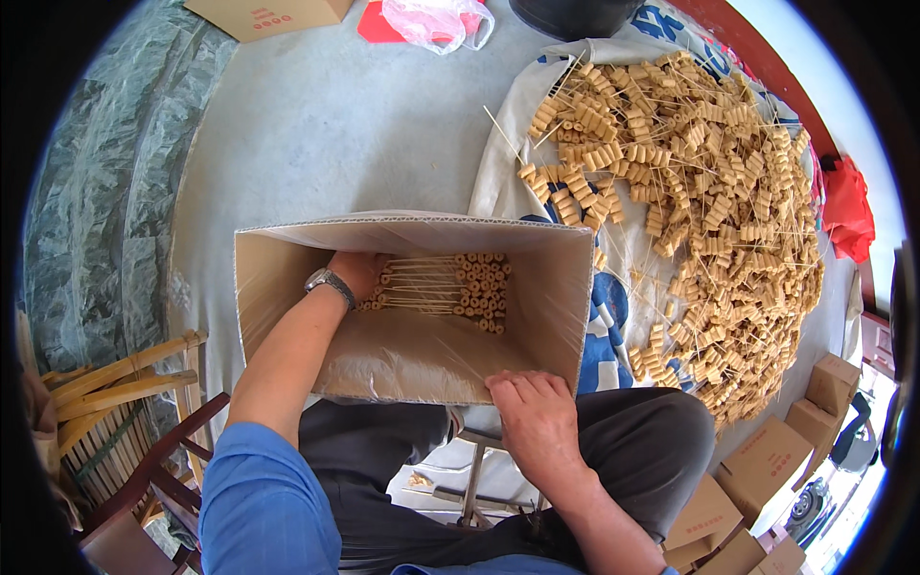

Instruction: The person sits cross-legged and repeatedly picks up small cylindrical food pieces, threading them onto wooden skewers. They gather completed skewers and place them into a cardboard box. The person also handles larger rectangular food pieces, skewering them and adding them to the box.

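Observation:
An upright cardboard box point(431, 359) with a clear plastic liner stands before me, its top open. Inside lie rows of skewered food rolls point(485, 287), ring-shaped at their ends, with thin bamboo sticks point(420, 284) running between a right and a left group. My left hand point(357, 273) is down in the box, touching the left group of rolls. A wristwatch is on that wrist, and the fingers are partly hidden, so whether they grip a roll does not show. My right hand point(535, 417) holds the box's near rim, fingers over the edge.
To the right, a big heap of skewered rolls point(690, 158) lies on a white-and-blue sheet point(496, 172). Cardboard boxes point(765, 460) line the lower right. Wooden chairs point(122, 395) stand at left by a stone-patterned wall point(108, 180). A black tub point(575, 16) and a pink plastic bag point(438, 21) are ahead.

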`<state>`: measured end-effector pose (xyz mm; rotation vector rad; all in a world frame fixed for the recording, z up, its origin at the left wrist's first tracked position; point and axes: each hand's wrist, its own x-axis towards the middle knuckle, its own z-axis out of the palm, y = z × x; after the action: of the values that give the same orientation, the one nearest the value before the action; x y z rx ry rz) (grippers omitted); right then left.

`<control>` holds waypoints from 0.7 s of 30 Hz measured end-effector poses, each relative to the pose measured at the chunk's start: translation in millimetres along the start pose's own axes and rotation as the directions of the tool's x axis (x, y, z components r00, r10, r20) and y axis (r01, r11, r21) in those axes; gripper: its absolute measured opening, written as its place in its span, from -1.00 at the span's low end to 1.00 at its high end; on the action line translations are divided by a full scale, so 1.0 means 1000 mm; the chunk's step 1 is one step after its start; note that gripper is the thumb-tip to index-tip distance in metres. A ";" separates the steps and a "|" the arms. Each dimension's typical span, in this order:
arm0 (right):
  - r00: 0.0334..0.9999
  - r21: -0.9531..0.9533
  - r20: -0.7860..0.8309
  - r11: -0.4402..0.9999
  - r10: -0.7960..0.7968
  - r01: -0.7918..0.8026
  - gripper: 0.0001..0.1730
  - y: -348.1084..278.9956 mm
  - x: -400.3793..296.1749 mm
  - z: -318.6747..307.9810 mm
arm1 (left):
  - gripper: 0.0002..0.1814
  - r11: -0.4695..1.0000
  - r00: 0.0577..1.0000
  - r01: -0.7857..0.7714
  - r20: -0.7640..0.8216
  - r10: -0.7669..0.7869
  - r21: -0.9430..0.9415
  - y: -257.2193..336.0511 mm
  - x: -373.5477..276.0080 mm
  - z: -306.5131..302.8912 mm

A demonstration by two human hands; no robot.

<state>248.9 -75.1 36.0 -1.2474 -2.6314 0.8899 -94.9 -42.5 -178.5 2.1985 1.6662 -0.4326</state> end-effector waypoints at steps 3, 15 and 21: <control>1.000 0.011 0.016 1.000 0.014 -0.014 -0.69 -0.001 0.000 0.001 | -0.51 0.998 1.000 -0.007 0.001 0.007 0.058 -0.004 -0.002 0.011; 0.978 -0.002 -0.204 0.999 -0.037 0.037 -0.67 -0.004 -0.008 0.009 | -0.57 0.995 0.903 0.005 0.429 0.038 -0.099 0.025 0.000 -0.111; 0.939 -0.021 -0.313 0.989 -0.142 0.143 -0.58 -0.043 -0.035 -0.042 | -0.57 0.871 0.988 0.033 0.147 0.045 -0.489 0.108 -0.060 -0.226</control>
<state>256.6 -102.5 99.7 -1.0773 -2.4286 0.6120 0.9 -19.3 59.5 1.7470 1.4844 -0.1444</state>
